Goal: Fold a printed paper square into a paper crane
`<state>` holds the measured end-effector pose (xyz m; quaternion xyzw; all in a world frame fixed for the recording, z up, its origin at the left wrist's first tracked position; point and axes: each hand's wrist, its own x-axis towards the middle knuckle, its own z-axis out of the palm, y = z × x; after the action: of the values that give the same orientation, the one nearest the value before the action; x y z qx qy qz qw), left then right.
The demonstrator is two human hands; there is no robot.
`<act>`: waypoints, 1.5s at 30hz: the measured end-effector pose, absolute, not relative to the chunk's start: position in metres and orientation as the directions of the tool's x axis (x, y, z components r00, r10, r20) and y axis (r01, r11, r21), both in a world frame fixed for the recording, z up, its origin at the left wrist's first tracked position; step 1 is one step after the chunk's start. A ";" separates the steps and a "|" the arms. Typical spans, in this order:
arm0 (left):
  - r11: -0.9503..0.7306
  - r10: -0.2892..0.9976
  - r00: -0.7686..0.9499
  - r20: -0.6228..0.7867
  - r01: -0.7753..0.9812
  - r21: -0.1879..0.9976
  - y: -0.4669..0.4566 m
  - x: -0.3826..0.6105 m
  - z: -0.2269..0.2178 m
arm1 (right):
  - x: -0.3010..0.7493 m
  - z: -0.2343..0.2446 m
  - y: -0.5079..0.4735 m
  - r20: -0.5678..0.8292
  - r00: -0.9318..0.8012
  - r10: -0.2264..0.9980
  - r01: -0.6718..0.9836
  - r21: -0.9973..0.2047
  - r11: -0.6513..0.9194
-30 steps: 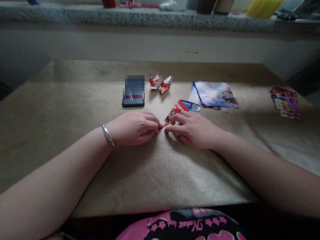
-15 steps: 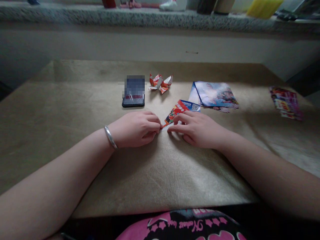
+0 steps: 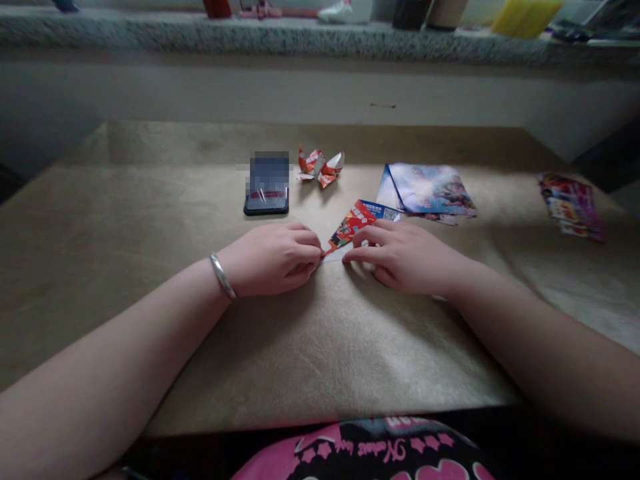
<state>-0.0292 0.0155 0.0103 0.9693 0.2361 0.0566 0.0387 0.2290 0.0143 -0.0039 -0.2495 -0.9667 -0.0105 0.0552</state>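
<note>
Printed paper sheet (image 3: pixel 350 225), red, blue and white, is laid folded on the gold-toned table cover (image 3: pixel 300 360), between the two hands. Its left tip is pinched by the fingertips of the left hand (image 3: pixel 273 259); a silver bangle (image 3: pixel 223 275) is worn on that wrist. The sheet's right part is touched and partly covered by the right hand (image 3: pixel 407 257), fingers bent and parted, not closed around anything. A QR code is shown on the blue part, just above the right hand.

Beyond the hands, a dark phone-like device (image 3: pixel 267 193) is laid flat, its upper part pixelated. Just right of it, a folded red-and-white paper shape (image 3: pixel 320 168) is stood with points up, white inner faces exposed. Blue picture sheets (image 3: pixel 433 190) are stacked near the worked sheet; pink-red printed papers (image 3: pixel 571 207) are piled well apart, far right.

On the speckled sill (image 3: pixel 300 37), a red container (image 3: pixel 217 7), a dark cylinder (image 3: pixel 411 13) and a tan cylinder (image 3: pixel 447 13) are cut off by the frame; contents cannot be told.
</note>
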 end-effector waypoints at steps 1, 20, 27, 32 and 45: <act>-0.885 0.462 0.882 0.091 0.454 0.102 0.015 -0.029 0.010 | 0.231 -0.004 0.015 0.115 -0.868 0.483 0.485 -0.012 0.875; -0.920 0.380 0.911 0.161 0.391 -0.038 0.015 -0.031 0.014 | 0.226 -0.011 0.014 0.161 -0.833 0.529 0.526 -0.064 0.848; -0.905 0.424 0.890 0.165 0.425 0.035 0.016 -0.028 0.005 | 0.221 -0.011 0.012 0.232 -0.821 0.522 0.527 -0.041 0.849; -0.887 0.451 0.876 0.169 0.462 -0.029 0.013 -0.025 0.003 | 0.225 -0.008 0.014 0.170 -0.836 0.522 0.529 0.001 0.848; -0.872 0.479 0.871 0.110 0.487 -0.058 0.010 -0.023 0.003 | 0.236 -0.003 0.018 0.170 -0.832 0.529 0.537 0.001 0.844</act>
<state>-0.0230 0.0099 0.0028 0.9663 0.2498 0.0462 -0.0417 0.2359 0.0182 -0.0033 -0.2783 -0.9567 -0.0243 0.0819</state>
